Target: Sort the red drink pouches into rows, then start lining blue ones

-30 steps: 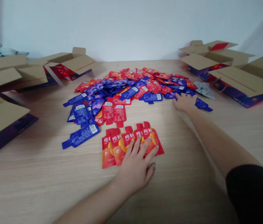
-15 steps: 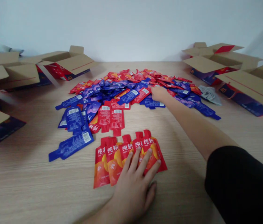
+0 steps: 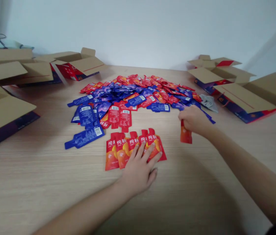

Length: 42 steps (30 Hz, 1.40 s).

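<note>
My left hand lies with fingers spread on a row of red pouches, which overlap side by side with their necks pointing away from me. My right hand is closed around the neck end of another red pouch, which hangs down above the table to the right of the row. Beyond both hands spreads a heap of red and blue pouches. A single blue pouch lies at the heap's near left edge, and two red pouches lie back side up just behind the row.
Open cardboard boxes stand on the left and on the right of the wooden table. A clear plastic bag with something pale inside lies at the heap's right end. Behind everything is a pale wall.
My right hand has drawn back from the heap towards the right, now holding a red pouch. My left hand stays on the row. The camera view has shifted.
</note>
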### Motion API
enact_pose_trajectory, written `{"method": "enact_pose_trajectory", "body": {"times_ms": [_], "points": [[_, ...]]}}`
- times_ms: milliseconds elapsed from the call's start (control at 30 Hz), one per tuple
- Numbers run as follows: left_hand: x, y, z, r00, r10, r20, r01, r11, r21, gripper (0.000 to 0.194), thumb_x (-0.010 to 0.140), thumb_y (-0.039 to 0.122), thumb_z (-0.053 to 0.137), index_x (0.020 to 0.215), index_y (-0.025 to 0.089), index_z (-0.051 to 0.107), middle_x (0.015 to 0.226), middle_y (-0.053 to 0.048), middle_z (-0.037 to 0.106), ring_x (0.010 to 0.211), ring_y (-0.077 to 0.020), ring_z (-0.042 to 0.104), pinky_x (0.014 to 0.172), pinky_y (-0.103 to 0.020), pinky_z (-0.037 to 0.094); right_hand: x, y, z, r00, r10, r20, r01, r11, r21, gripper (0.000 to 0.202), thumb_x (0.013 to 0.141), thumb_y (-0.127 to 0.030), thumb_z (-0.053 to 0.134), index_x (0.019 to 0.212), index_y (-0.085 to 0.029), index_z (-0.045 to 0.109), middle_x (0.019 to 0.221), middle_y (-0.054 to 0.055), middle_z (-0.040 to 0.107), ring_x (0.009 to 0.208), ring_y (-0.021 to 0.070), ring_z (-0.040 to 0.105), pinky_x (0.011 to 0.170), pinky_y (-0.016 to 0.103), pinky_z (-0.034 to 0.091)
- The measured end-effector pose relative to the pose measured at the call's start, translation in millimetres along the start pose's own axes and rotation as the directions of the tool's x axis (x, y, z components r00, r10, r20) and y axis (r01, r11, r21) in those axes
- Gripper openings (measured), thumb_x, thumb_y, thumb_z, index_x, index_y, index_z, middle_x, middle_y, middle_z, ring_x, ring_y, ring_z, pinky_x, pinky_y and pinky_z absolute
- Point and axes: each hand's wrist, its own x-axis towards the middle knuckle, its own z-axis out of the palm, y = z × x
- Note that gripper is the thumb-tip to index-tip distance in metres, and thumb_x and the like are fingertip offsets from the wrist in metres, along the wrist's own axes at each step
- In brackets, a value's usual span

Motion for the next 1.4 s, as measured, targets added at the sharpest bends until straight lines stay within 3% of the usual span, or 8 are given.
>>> {"method": "enact_pose_trajectory", "body": {"times_ms": [100, 200, 300, 533, 767, 933, 1100, 1400], "points": [[0.6, 1.2, 0.2, 1.000, 0.003, -0.022, -0.002, 1.000, 0.025, 0.054, 0.098, 0.046, 0.052, 0.150, 0.031, 0.047, 0.160, -0.008, 0.038, 0.147, -0.0388, 0.030, 0.119, -0.058, 0.027, -32.2, -41.6, 31.4, 0.995, -0.064, -0.077, 0.071, 0.993, 0.096, 0.026, 0.081, -0.006, 0.050, 0.071, -0.019, 0.069, 0.095, 0.012, 0.069, 0.095, 0.0245, 0.058, 0.088, 0.038, 0.039], [1.3, 1.4, 0.7, 0.999, 0.014, -0.036, -0.012, 0.999, 0.041, 0.054, 0.098, 0.045, 0.053, 0.149, 0.030, 0.047, 0.159, -0.009, 0.039, 0.147, -0.0390, 0.031, 0.118, -0.058, 0.026, -55.5, -66.5, 43.6, 0.962, 0.179, -0.205, -0.151, 0.978, 0.145, 0.026, 0.090, -0.018, 0.051, 0.106, -0.017, 0.071, 0.128, 0.019, 0.060, 0.114, 0.0318, 0.053, 0.096, 0.046, 0.040], [1.5, 1.1, 2.0, 0.999, 0.027, -0.042, -0.025, 0.999, 0.045, 0.054, 0.097, 0.044, 0.053, 0.148, 0.029, 0.048, 0.159, -0.009, 0.039, 0.148, -0.0388, 0.030, 0.118, -0.058, 0.025, -83.3, -84.2, 42.3, 0.893, 0.401, -0.204, -0.372, 0.913, 0.169, 0.043, 0.095, -0.037, 0.050, 0.128, -0.013, 0.062, 0.128, 0.022, 0.057, 0.111, 0.0351, 0.054, 0.093, 0.049, 0.044], [0.5, 1.9, 4.8, 0.997, 0.037, -0.065, -0.033, 0.998, 0.056, 0.055, 0.097, 0.045, 0.052, 0.150, 0.030, 0.046, 0.160, -0.008, 0.037, 0.147, -0.0393, 0.031, 0.119, -0.058, 0.024, -148.8, -130.4, 64.4, 0.927, 0.345, -0.146, -0.331, 0.937, 0.110, 0.053, 0.093, -0.022, 0.038, 0.141, -0.004, 0.053, 0.130, 0.027, 0.058, 0.113, 0.0367, 0.057, 0.097, 0.051, 0.047], [1.1, 1.7, 5.9, 0.997, 0.034, -0.072, -0.030, 0.998, 0.061, 0.056, 0.097, 0.046, 0.052, 0.151, 0.029, 0.046, 0.159, -0.008, 0.039, 0.145, -0.0392, 0.034, 0.119, -0.057, 0.024, -116.7, -117.4, 41.7, 0.896, 0.433, -0.099, -0.393, 0.876, 0.278, 0.053, 0.089, -0.011, 0.031, 0.134, -0.012, 0.060, 0.113, 0.020, 0.071, 0.100, 0.0331, 0.066, 0.096, 0.049, 0.049], [1.7, 2.0, 6.6, 0.997, 0.042, -0.065, -0.038, 0.997, 0.060, 0.056, 0.098, 0.045, 0.050, 0.151, 0.027, 0.046, 0.161, -0.008, 0.036, 0.147, -0.0394, 0.031, 0.120, -0.057, 0.022, -79.8, -153.5, 27.7, 0.904, 0.367, -0.221, -0.288, 0.903, 0.319, 0.053, 0.090, -0.008, 0.031, 0.135, -0.011, 0.058, 0.126, 0.020, 0.065, 0.119, 0.0308, 0.059, 0.104, 0.048, 0.043], [2.9, 2.3, 8.0, 0.998, 0.028, -0.055, -0.025, 0.998, 0.060, 0.061, 0.098, 0.046, 0.049, 0.152, 0.019, 0.043, 0.162, -0.010, 0.034, 0.148, -0.0391, 0.028, 0.121, -0.055, 0.020, -64.4, -176.0, 39.6, 0.928, 0.357, -0.107, -0.318, 0.908, 0.274, 0.053, 0.092, -0.019, 0.038, 0.140, -0.004, 0.055, 0.139, 0.027, 0.052, 0.124, 0.0373, 0.049, 0.104, 0.053, 0.041], [2.9, 4.5, 6.7, 0.999, 0.013, -0.036, -0.012, 0.999, 0.045, 0.069, 0.096, 0.047, 0.052, 0.156, 0.017, 0.035, 0.162, -0.012, 0.032, 0.148, -0.0398, 0.027, 0.121, -0.055, 0.019, -72.8, -143.5, 60.5, 0.971, 0.222, -0.091, -0.148, 0.853, 0.500, 0.049, 0.093, -0.020, 0.035, 0.132, -0.010, 0.062, 0.134, 0.022, 0.050, 0.130, 0.0316, 0.046, 0.113, 0.051, 0.038]]}}
